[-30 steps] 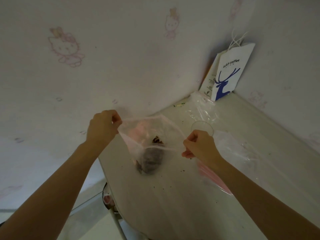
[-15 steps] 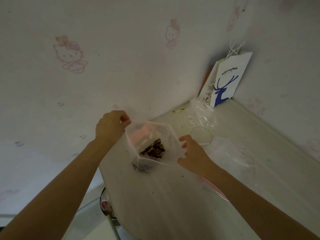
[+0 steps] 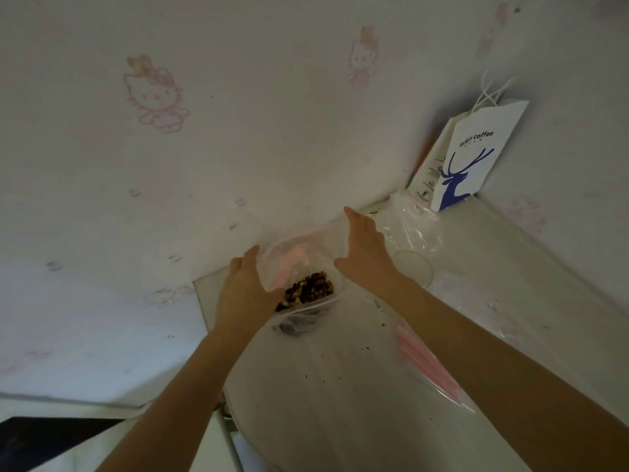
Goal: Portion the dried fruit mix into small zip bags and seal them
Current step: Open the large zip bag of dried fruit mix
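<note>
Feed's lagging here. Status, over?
Left hand at bag side, fingers hidden; right hand flat against it. Mix inside; seal unclear. Glass near right wrist, not blocking.
</note>
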